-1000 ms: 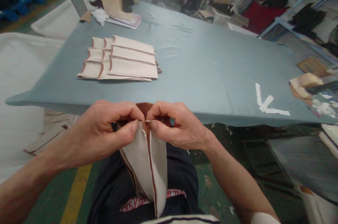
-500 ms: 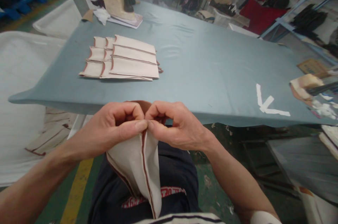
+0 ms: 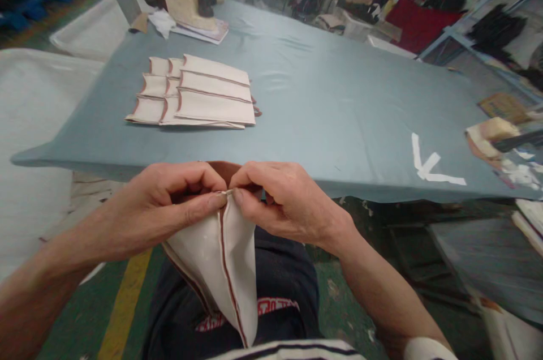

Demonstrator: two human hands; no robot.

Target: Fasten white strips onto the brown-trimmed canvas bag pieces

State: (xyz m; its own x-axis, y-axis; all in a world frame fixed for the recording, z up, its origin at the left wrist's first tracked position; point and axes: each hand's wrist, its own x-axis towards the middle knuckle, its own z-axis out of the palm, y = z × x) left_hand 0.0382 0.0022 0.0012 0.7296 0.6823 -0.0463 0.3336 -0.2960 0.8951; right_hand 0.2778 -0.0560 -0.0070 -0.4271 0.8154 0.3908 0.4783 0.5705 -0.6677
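Both hands pinch the top edge of a cream leather piece (image 3: 214, 261) with a dark red seam, which hangs down over my lap. My left hand (image 3: 163, 207) grips it between thumb and curled fingers. My right hand (image 3: 280, 201) does the same just to its right, thumb tips almost touching. The piece is held in front of the near edge of a grey-blue table (image 3: 331, 105). A stack of similar cream pieces (image 3: 199, 97) with red edges lies fanned out on the table's far left.
White tape strips (image 3: 428, 167) are stuck on the table at the right. A cream block (image 3: 182, 0) on papers stands at the far left corner. Scraps and tools (image 3: 496, 139) lie at the right edge. White sheets (image 3: 29, 99) lie left.
The hanging piece has swung and spread slightly leftward. Both hands keep their pinch at its top edge and have barely moved.
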